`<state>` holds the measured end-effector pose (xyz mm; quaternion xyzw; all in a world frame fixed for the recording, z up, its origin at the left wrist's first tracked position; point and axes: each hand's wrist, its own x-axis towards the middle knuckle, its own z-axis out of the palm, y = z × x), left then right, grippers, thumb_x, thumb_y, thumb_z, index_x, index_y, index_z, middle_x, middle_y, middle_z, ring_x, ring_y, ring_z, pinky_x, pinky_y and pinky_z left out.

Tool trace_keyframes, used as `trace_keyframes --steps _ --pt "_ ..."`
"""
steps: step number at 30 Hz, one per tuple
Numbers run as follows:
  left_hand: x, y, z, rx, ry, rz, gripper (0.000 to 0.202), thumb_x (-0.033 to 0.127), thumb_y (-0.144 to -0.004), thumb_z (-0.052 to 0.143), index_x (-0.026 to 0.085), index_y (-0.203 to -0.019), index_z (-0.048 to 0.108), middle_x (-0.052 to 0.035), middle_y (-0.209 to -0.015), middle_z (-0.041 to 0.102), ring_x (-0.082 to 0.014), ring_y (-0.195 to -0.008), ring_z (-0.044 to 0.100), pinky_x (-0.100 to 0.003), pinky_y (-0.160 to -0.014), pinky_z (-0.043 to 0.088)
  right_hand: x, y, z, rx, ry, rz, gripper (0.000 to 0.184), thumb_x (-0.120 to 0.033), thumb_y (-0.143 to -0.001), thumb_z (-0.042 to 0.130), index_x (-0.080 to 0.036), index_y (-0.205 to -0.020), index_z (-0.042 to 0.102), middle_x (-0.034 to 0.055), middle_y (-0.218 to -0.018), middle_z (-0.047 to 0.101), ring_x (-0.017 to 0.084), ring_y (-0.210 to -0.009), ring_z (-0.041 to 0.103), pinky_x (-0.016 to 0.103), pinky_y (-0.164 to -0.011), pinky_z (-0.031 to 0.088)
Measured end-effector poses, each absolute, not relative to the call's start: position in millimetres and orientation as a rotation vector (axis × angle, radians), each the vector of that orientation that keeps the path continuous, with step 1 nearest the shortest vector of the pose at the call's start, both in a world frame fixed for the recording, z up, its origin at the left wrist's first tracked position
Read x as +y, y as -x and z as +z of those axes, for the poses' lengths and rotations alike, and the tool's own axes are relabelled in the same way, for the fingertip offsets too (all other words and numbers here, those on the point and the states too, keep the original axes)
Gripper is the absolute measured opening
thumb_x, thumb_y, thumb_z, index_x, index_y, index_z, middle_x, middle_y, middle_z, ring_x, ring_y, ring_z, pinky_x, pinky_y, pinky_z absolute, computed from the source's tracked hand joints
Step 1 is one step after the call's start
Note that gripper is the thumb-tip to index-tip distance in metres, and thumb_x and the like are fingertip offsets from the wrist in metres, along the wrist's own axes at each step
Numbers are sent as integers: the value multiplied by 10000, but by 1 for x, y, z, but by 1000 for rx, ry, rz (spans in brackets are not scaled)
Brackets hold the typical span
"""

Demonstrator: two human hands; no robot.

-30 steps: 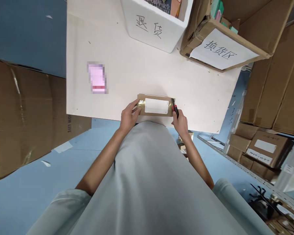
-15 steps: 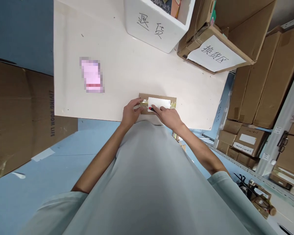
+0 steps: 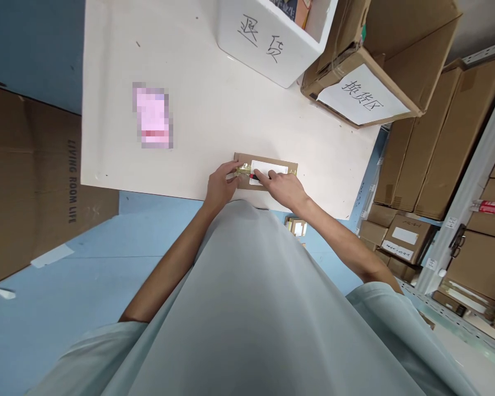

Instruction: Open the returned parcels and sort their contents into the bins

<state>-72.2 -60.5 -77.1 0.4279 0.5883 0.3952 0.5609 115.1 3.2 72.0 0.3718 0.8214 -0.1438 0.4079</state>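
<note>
A small flat cardboard box point(image 3: 247, 186) lies on the white table near its front edge, with a white label point(image 3: 270, 165) and shiny clear tape on top. Around the box's left end, the thumb and fingers of my left hand point(image 3: 221, 185) grip it. In my right hand point(image 3: 287, 190) is a red and black box cutter point(image 3: 253, 176), its tip pointing left toward the taped end. The index finger lies along the cutter, over the label. The blade is too small to make out clearly.
At the table's back stand a white bin point(image 3: 268, 47) with items inside and an open carton point(image 3: 358, 99) with a paper sign. A blurred pink item point(image 3: 153, 116) lies left on the table point(image 3: 190, 110). A large carton point(image 3: 33, 187) stands left, loaded shelves point(image 3: 427, 264) right.
The view has shifted slightly. The cutter in my right hand has moved a little away from my body over the box. My left hand keeps its grip on the left end.
</note>
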Motion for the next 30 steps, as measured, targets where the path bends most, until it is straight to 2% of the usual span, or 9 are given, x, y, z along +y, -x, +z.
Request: trace_keyframes --steps 4,12,20,26,30 --pt "-60 71 -73 1413 -996 911 462 203 -916 718 270 -1371 756 -79 -1525 686 -292 -1361 687 -465 -1083 666 9 -111 78 2088 -895 -348 716 -30 -1080 318 -213 -1767 231 222 -1365 693 308 -1083 769 374 -806 516" --pt "-59 67 -70 1472 -927 875 467 203 -894 758 269 -1356 773 -71 -1519 704 -288 -1309 720 -458 -1067 672 18 -122 81 2076 -871 -346 603 -13 -1067 365 -149 -1654 392 223 -1287 724 302 -1071 776 351 -773 496" --pt "-63 60 -66 1587 -893 868 450 266 -906 776 256 -1356 789 -82 -1498 729 -310 -1273 743 -474 -1041 680 14 -185 91 1985 -960 -382 601 -1 -1049 420 -162 -1628 429 206 -1252 749 283 -1039 775 339 -738 444" --pt "-60 56 -63 1647 -922 834 456 336 -893 798 240 -1339 797 -95 -1451 757 -303 -1218 771 -423 -995 693 8 -243 89 1942 -1050 -418 579 -75 -1089 459 -192 -1655 421 208 -1226 739 290 -1029 766 346 -734 394" --pt "-56 55 -61 1697 -941 798 459 321 -876 797 225 -1325 795 -100 -1439 762 -298 -1202 780 -407 -975 695 7 -265 80 1939 -1091 -446 607 -50 -1053 494 -202 -1638 442 189 -1191 739 282 -1002 752 342 -710 353"
